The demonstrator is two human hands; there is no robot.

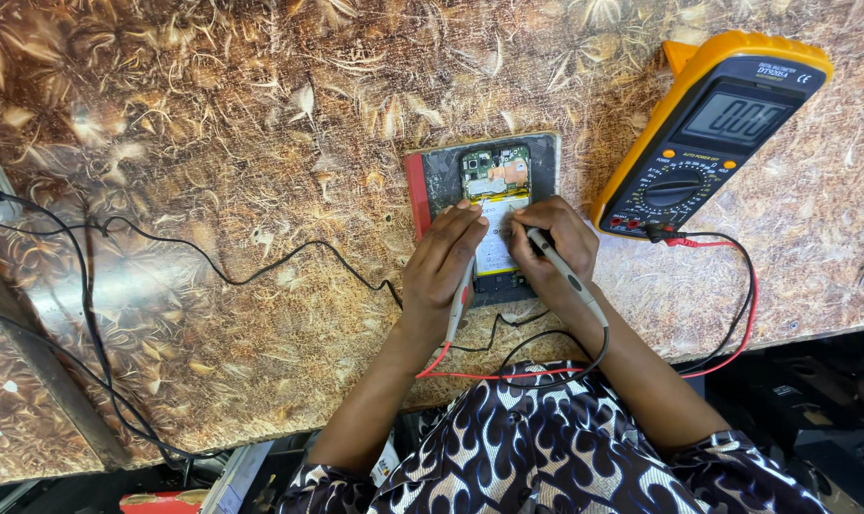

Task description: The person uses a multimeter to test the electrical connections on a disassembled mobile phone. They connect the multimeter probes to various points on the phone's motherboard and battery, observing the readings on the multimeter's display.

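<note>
On mat: opened phone (498, 205) lengthwise away; hands (500, 249) pinching probes (565, 274) on it.

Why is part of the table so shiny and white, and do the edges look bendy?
In the head view, light glares off the glossy table on the left; the table edge bows from the wide lens; the hands, left and right, and the opened phone stay sharp.

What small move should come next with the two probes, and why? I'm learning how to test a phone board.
Probably glance at the multimeter. Both probe tips already seem to sit on the opened phone: the left hand holds the red probe, the right hand the black probe. So hold them steady while reading the display.
</note>
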